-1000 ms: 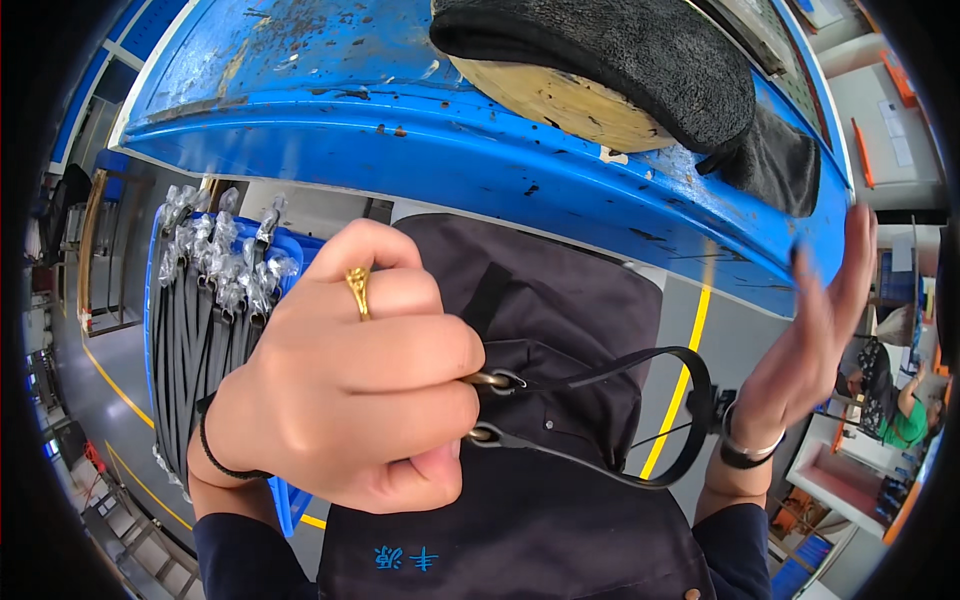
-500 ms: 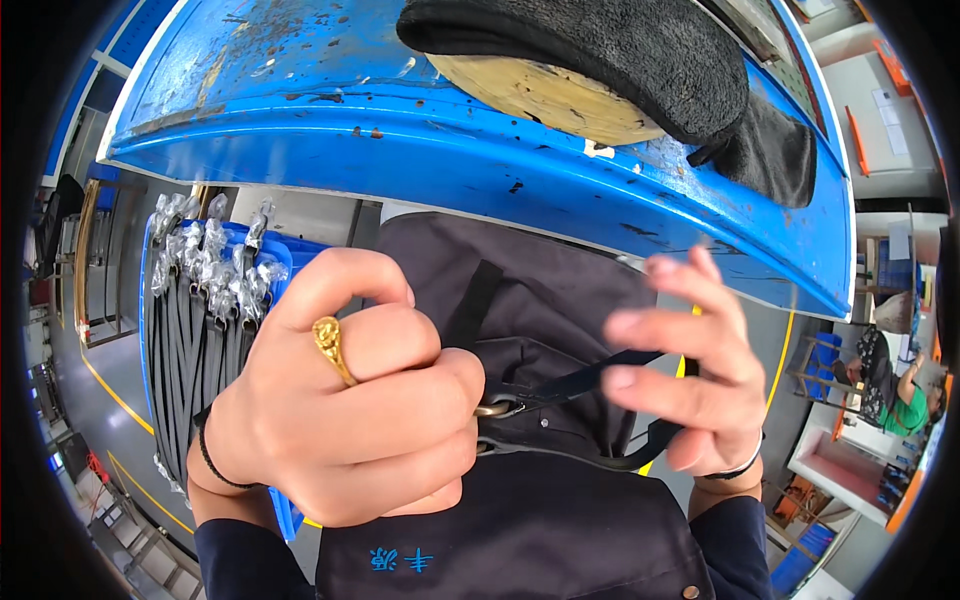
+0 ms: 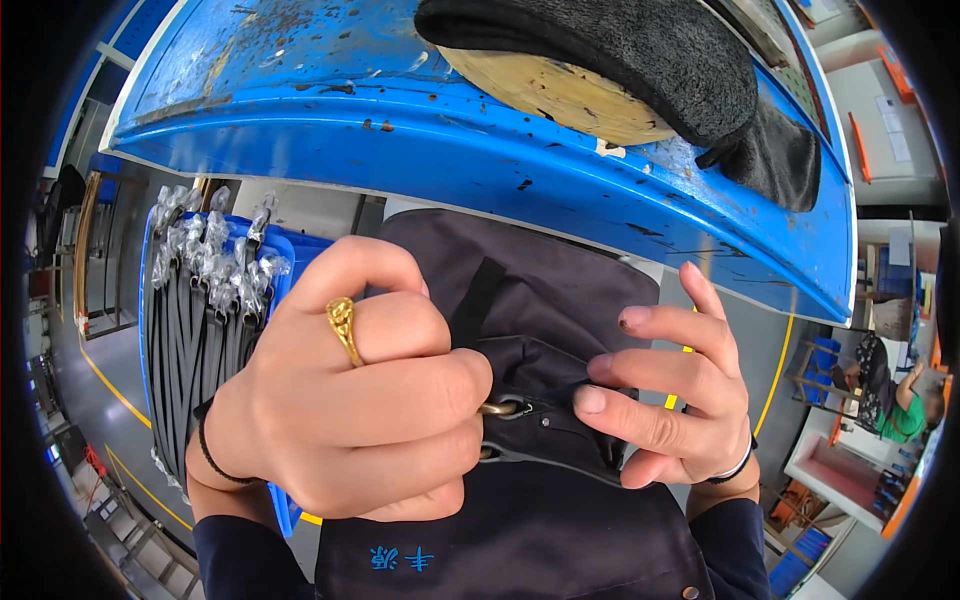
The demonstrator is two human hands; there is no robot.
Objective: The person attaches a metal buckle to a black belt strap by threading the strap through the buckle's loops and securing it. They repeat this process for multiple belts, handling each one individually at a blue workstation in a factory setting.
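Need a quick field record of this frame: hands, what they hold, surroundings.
left hand: closed in a fist, gold ring on one finger, gripping the strap's metal ring
right hand: fingers pinching the black strap
under hands: black apron
bench: blue table with dark cloth over a wooden disc
left side: blue bin of black straps with metal ends

2 hands – 1 gold ring, 1 blue bin (many straps)

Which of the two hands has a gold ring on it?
The left hand, the closed fist gripping the brass strap ring. A gold ring sits on one finger. The right hand, pinching the black strap, wears no ring, only a wristband.
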